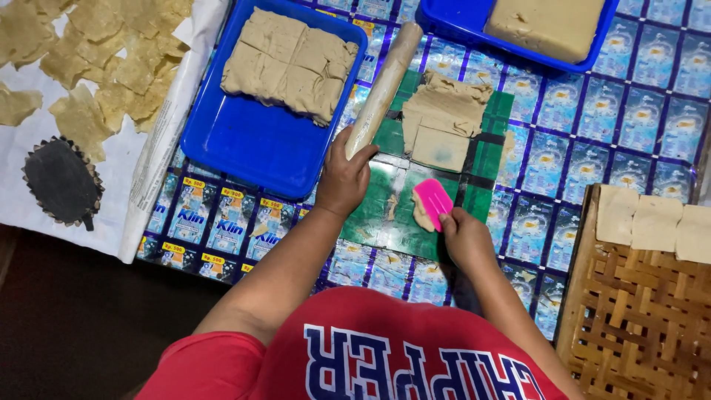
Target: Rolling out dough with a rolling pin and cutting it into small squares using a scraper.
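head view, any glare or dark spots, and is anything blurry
Head view: glare streaks the shiny green sheet between the left hand and the right hand with its pink scraper; the floor at lower left falls into deep shadow; focus looks sharp throughout, with no obvious motion blur.

Hands grip rolling pin — pink scraper.

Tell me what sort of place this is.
Probably a small home or cottage food-making spot worked at floor level. Slabs of tan dough sit in a blue tray, the left hand holds a wooden rolling pin, and thin cut pieces lie spread on white paper.
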